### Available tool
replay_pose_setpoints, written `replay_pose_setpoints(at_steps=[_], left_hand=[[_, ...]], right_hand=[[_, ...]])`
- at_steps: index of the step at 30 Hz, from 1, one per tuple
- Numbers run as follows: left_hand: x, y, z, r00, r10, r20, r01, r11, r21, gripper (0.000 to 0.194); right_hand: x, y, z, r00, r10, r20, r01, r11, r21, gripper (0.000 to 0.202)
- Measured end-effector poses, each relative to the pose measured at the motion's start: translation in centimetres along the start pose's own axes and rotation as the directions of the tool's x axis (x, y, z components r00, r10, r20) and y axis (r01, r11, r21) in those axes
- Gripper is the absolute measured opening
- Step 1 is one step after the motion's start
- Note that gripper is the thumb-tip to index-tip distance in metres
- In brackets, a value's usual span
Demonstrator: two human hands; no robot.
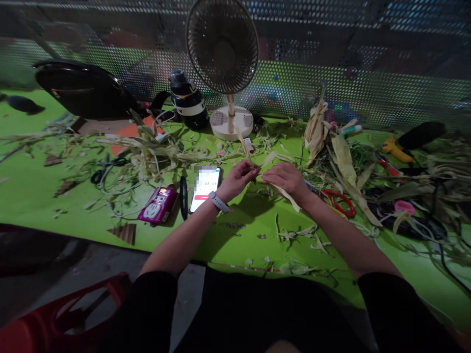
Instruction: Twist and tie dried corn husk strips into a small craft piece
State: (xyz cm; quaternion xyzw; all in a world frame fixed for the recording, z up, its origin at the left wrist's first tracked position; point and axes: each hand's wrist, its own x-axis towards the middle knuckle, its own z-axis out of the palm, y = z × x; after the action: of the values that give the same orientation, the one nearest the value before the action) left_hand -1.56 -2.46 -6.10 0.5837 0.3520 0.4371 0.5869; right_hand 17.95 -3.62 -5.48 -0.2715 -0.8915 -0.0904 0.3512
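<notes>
Lime-green tabletop point(22, 196): worn in dark patches at the near middle. At the far edge, a grey perforated metal partition point(301, 68). Before it, far middle, a round desk fan with a pale disc base point(222, 54) stands upright; just left of it, a dark, white-banded bottle point(189, 108); farther left, a glossy black bag point(84, 90). Left of middle lie a lit-screen smartphone point(206, 191) and a magenta box-shaped power socket point(159, 205), a slim black loop point(183, 198) between them. Near left, below table level: red plastic seat point(33, 326).
</notes>
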Motion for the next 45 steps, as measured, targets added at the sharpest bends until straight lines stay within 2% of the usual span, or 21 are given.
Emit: replay_pose_setpoints(at_steps=[3, 6, 8, 12, 15, 18, 20, 23, 25, 28, 32, 36, 40, 43, 45], left_hand=[[-0.3, 0.2, -0.1, 0.995, 0.052, 0.082, -0.067, 0.98, 0.186, 0.037], [-0.6, 0.4, 0.0, 0.98, 0.102, 0.17, -0.156, 0.925, 0.347, 0.032], [-0.7, 0.5, 0.0, 0.972, 0.135, 0.192, -0.205, 0.885, 0.419, 0.028], [-0.5, 0.4, 0.1, 0.955, 0.228, 0.189, -0.291, 0.832, 0.471, 0.021], [-0.3, 0.0, 0.1, 0.94, 0.28, 0.195, -0.336, 0.859, 0.386, 0.022], [-0.2, -0.4, 0.0, 0.954, 0.243, 0.176, -0.275, 0.942, 0.194, 0.027], [-0.2, -0.5, 0.0, 0.976, 0.187, 0.109, -0.198, 0.974, 0.107, 0.03], [-0.3, -0.4, 0.2, 0.995, 0.102, 0.002, -0.102, 0.994, 0.028, 0.035], [-0.4, -0.3, 0.4, 0.998, 0.055, -0.031, -0.056, 0.998, -0.032, 0.037], [-0.4, -0.4, 0.6, 0.998, 0.013, -0.066, -0.018, 0.997, -0.079, 0.038], [-0.4, -0.6, 0.8, 0.996, 0.01, -0.093, -0.015, 0.998, -0.059, 0.036], [-0.5, -0.6, 0.8, 0.996, 0.024, -0.091, -0.022, 0.999, 0.024, 0.034], [-0.6, -0.5, 0.7, 0.995, 0.045, -0.086, -0.034, 0.991, 0.126, 0.033], [-0.7, -0.4, 0.7, 0.997, 0.067, -0.046, -0.057, 0.981, 0.184, 0.032], [-0.8, -0.3, 0.9, 0.996, 0.09, -0.021, -0.084, 0.976, 0.203, 0.03]], right_hand=[[0.1, -0.1, 0.0, 1.0, 0.019, -0.014, -0.02, 1.0, -0.025, 0.009], [0.2, -0.2, 0.1, 0.998, 0.048, -0.036, -0.051, 0.994, -0.093, 0.011], [0.1, -0.3, 0.2, 0.996, 0.085, -0.023, -0.087, 0.99, -0.11, 0.012], [0.0, 0.0, 0.4, 0.989, 0.148, -0.023, -0.15, 0.986, -0.078, 0.02], [0.1, 0.2, 0.3, 0.981, 0.189, -0.041, -0.19, 0.982, -0.019, 0.025], [0.3, 0.3, 0.0, 0.972, 0.235, -0.022, -0.236, 0.972, -0.007, 0.026], [0.3, 0.2, -0.4, 0.982, 0.179, -0.061, -0.183, 0.982, -0.056, 0.021], [0.0, -0.2, -0.9, 0.992, 0.041, -0.123, -0.07, 0.968, -0.241, 0.011], [-0.2, -0.5, -1.2, 0.995, -0.009, -0.098, -0.024, 0.941, -0.336, 0.012], [-0.3, -0.9, -1.3, 1.0, -0.007, -0.017, 0.002, 0.948, -0.317, 0.017], [0.0, -0.8, -1.0, 0.997, 0.041, 0.066, -0.026, 0.976, -0.214, 0.016], [0.4, -0.7, -0.5, 0.995, 0.036, 0.095, -0.012, 0.97, -0.243, 0.018], [0.3, -0.5, -0.3, 0.998, 0.003, 0.065, 0.015, 0.963, -0.27, 0.019], [-0.1, -0.2, 0.0, 0.999, -0.038, 0.03, 0.044, 0.975, -0.216, 0.019], [-0.3, -0.2, 0.3, 1.0, -0.002, 0.03, 0.006, 0.986, -0.165, 0.02]])
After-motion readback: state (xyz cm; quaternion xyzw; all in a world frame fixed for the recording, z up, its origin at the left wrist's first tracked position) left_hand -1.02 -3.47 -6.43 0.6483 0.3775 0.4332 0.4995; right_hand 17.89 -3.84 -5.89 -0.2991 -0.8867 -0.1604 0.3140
